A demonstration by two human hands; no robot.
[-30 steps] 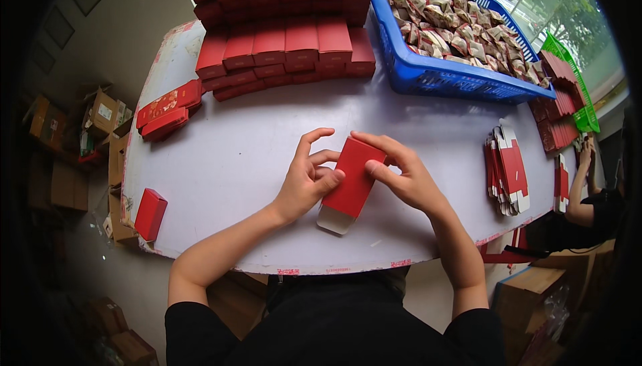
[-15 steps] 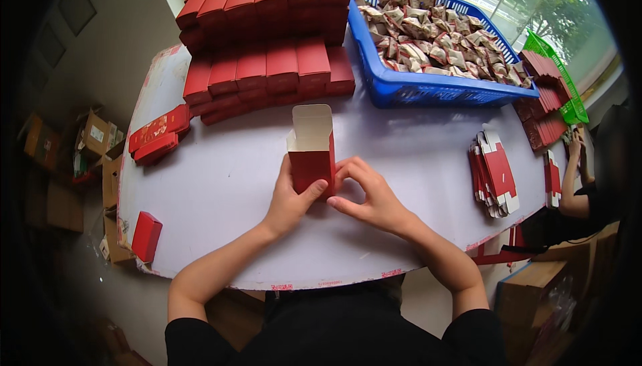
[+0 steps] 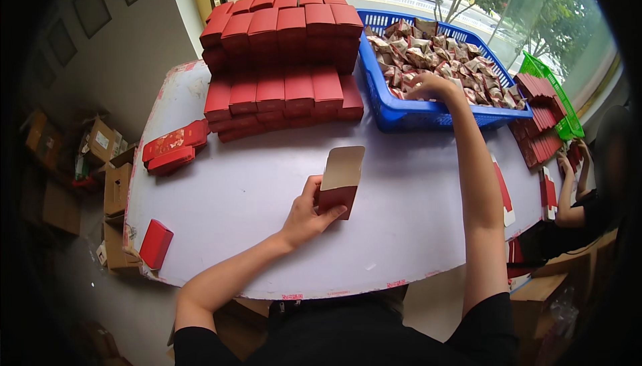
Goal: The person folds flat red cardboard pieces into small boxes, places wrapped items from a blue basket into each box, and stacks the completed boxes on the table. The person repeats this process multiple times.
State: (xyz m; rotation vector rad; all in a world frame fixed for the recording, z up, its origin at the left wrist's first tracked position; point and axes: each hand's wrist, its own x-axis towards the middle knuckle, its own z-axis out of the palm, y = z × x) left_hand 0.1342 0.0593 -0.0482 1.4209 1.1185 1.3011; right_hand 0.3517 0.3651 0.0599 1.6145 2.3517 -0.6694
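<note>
My left hand (image 3: 306, 220) is closed round a small red cardboard box (image 3: 338, 199) held upright over the table, its top open with the pale flap standing up. To the right and farther off, my right hand (image 3: 433, 87) reaches over the near rim of a blue plastic basket (image 3: 428, 116). Its fingers are bent down and apart at the small wrapped packets (image 3: 448, 65) heaped inside. Whether they touch a packet is unclear.
Closed red boxes (image 3: 281, 92) are stacked at the table's back left. Folded red cartons (image 3: 175, 146) and a single red box (image 3: 156, 244) lie left. My right arm partly covers flat cartons (image 3: 501, 192). At far right, another person's hands (image 3: 572, 160) work near a green basket (image 3: 568, 122).
My right hand has left the red box and moved up and right to the blue basket. My left hand still holds the box, now a little farther right and tilted slightly.
</note>
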